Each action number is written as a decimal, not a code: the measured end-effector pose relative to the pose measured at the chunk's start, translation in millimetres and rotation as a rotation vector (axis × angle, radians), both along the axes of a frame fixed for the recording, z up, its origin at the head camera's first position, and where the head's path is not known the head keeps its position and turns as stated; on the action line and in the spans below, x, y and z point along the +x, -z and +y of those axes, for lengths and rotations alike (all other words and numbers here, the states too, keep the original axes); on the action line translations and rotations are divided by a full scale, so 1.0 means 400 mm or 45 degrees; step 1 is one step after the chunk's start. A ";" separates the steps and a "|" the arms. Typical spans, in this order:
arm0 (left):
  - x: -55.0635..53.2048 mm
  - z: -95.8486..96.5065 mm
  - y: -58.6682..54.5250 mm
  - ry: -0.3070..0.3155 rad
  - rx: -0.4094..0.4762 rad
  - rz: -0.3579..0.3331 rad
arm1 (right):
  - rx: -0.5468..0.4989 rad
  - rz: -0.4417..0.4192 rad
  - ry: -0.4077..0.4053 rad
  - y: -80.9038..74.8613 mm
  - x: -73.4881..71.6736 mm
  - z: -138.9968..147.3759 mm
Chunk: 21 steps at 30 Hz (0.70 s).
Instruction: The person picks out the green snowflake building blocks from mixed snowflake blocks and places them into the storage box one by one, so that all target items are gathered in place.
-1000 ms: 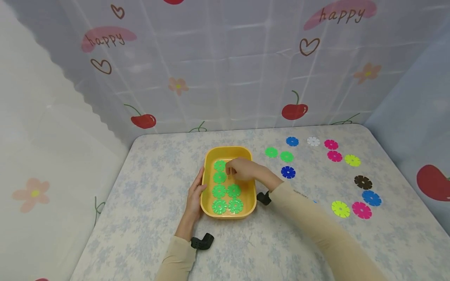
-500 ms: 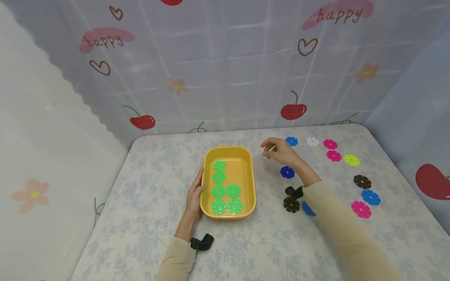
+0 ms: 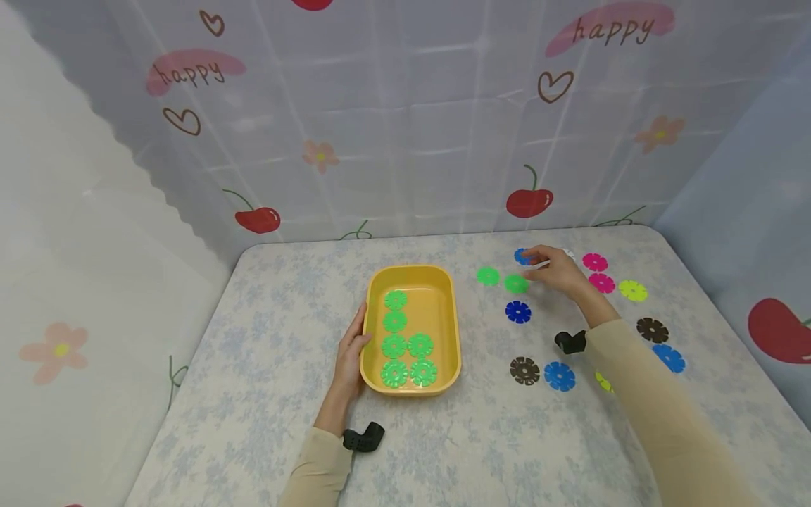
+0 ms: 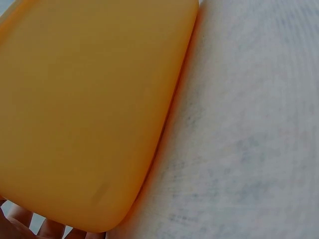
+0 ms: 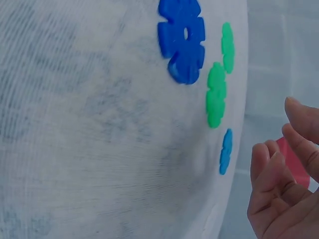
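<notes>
A yellow plastic tray (image 3: 437, 310) stands mid-table in the head view, with several green snowflake discs (image 3: 420, 345) lying flat in it. My left hand (image 3: 349, 355) holds the tray's left side, thumb at the rim and fingers along the outer wall. In the left wrist view the tray's wall (image 4: 89, 109) hides most of those fingers. My right hand (image 3: 560, 271) hovers over the table's back right, thumb and fingers apart, and no disc shows between them. Near its fingertips are a light blue disc (image 3: 522, 256) and a green disc (image 3: 516, 284). It partly covers a white disc (image 3: 569, 253).
Another green disc (image 3: 488, 276) and a dark blue disc (image 3: 518, 312) lie right of the tray. Pink (image 3: 595, 262), yellow (image 3: 633, 290), brown (image 3: 524, 370) and blue (image 3: 560, 376) discs are spread farther right. My right sleeve (image 3: 659, 401) covers part of that area. A printed curtain (image 3: 405, 141) hangs behind.
My right hand has come out of the tray and moved right, past the two green discs, toward the light blue and white discs. My left hand stays on the tray.
</notes>
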<state>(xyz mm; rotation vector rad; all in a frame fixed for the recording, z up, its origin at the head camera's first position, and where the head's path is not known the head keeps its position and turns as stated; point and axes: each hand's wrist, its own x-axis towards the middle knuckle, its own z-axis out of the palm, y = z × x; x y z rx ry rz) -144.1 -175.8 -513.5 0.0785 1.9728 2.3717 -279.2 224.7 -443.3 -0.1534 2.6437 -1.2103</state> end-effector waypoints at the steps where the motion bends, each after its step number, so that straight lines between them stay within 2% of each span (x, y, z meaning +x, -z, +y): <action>1: 0.000 0.000 0.000 0.000 0.000 -0.001 | 0.005 -0.011 0.008 0.005 -0.003 0.004; 6: 0.002 0.002 0.000 0.003 -0.003 0.003 | 0.030 -0.081 0.031 0.032 -0.015 0.016; 12: 0.002 0.001 -0.001 0.010 0.010 -0.003 | 0.042 -0.131 0.004 0.061 -0.026 0.021; 21: 0.001 -0.001 -0.001 0.003 -0.001 -0.003 | 0.072 -0.125 -0.032 0.083 -0.033 0.019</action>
